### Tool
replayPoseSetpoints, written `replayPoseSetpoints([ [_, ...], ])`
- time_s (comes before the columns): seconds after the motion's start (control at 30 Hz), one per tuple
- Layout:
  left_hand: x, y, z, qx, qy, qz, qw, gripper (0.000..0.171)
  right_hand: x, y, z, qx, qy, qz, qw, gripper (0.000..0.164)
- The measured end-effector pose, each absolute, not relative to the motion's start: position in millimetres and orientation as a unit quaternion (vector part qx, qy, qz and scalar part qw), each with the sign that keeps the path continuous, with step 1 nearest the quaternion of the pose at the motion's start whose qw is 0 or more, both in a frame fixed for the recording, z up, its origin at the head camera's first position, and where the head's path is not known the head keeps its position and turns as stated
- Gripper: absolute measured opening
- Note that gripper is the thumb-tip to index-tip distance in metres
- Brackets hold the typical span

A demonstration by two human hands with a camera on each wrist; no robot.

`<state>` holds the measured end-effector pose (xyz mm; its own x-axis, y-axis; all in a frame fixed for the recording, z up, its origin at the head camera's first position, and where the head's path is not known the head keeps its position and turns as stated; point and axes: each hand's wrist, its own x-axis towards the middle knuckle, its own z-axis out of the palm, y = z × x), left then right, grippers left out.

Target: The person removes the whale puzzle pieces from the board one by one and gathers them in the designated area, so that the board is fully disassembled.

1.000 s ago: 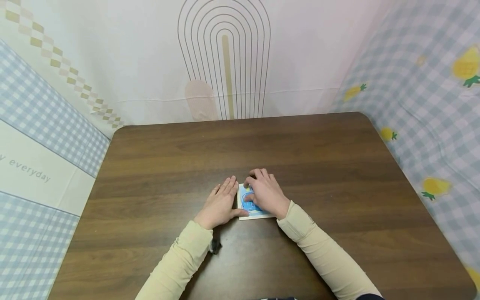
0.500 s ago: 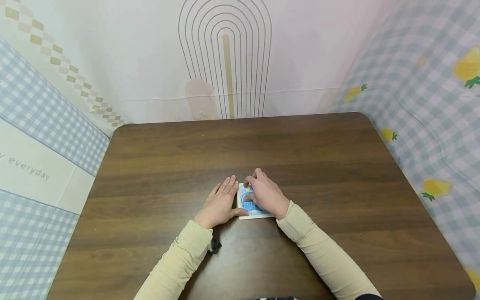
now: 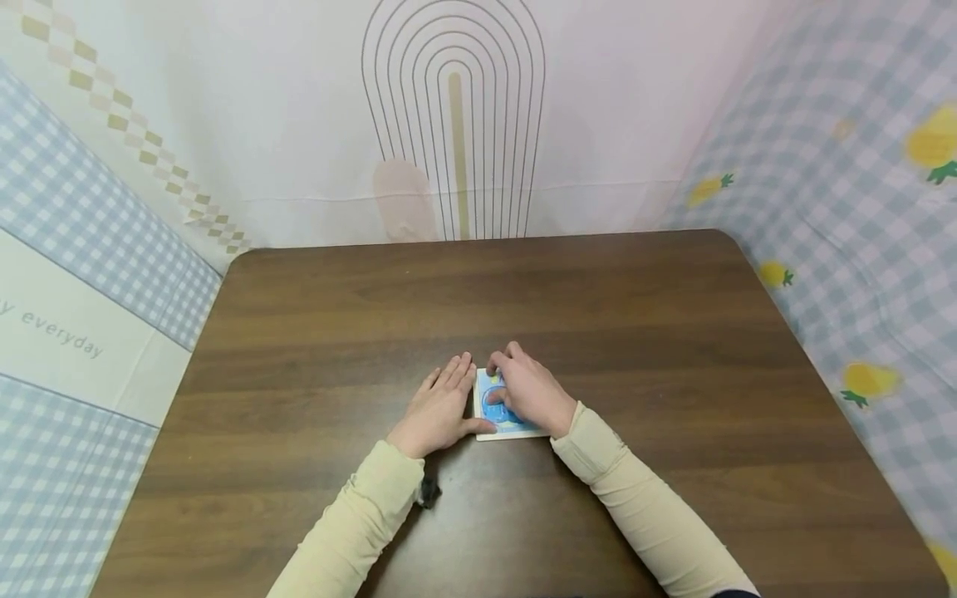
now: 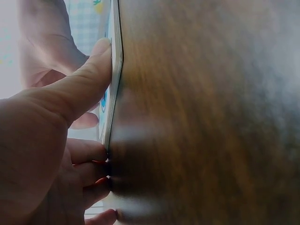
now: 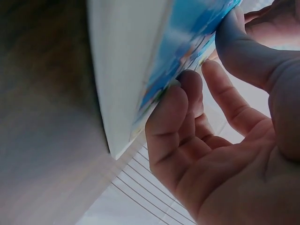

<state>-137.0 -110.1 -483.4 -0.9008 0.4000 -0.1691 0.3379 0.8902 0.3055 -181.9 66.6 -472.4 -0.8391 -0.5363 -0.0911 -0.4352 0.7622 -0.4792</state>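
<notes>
A small square board (image 3: 493, 411) with a blue printed picture and pale edges lies flat near the middle of the table. My left hand (image 3: 434, 407) rests along its left side in the head view, fingers straight on the tabletop, with the thumb laid over the near left corner. Bent over the picture, my right hand (image 3: 532, 389) holds the board with thumb and fingertips down on its face and covers much of the right half. In the right wrist view, curled fingers (image 5: 166, 112) meet the board near its far edge. The left wrist view shows the board's thin pale side.
The brown wooden table (image 3: 314, 332) has rounded far corners. A pale patterned curtain (image 3: 299, 108) hangs behind it, and a checked cloth (image 3: 837, 249) hangs along the right. A small black object (image 3: 429, 492) sits by the left cuff.
The head view has shifted slightly. Both hands and the board keep the same places on the table.
</notes>
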Motion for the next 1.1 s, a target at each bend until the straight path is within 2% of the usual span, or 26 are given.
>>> replayPoseSetpoints([
  [0.2, -137.9, -110.4, -483.2, 0.186, 0.966, 0.136, 0.118, 0.099, -183.2, 64.9, -472.5, -0.261, 0.932, -0.228, 0.107, 0.035],
  [0.37, -138.1, -110.0, -482.1, 0.182, 0.966, 0.138, 0.122, 0.1, -182.3, 63.9, -472.2, -0.268, 0.929, -0.23, 0.111, 0.027],
  [0.6, -136.8, -110.3, -483.2, 0.182, 0.966, 0.135, 0.123, 0.1, -179.7, 63.6, -473.7, -0.256, 0.931, -0.233, 0.119, 0.038],
  [1.1, -137.6, -109.5, -482.9, 0.181, 0.966, 0.135, 0.125, 0.099, -182.1, 64.3, -473.4, -0.255, 0.928, -0.232, 0.143, 0.034],
])
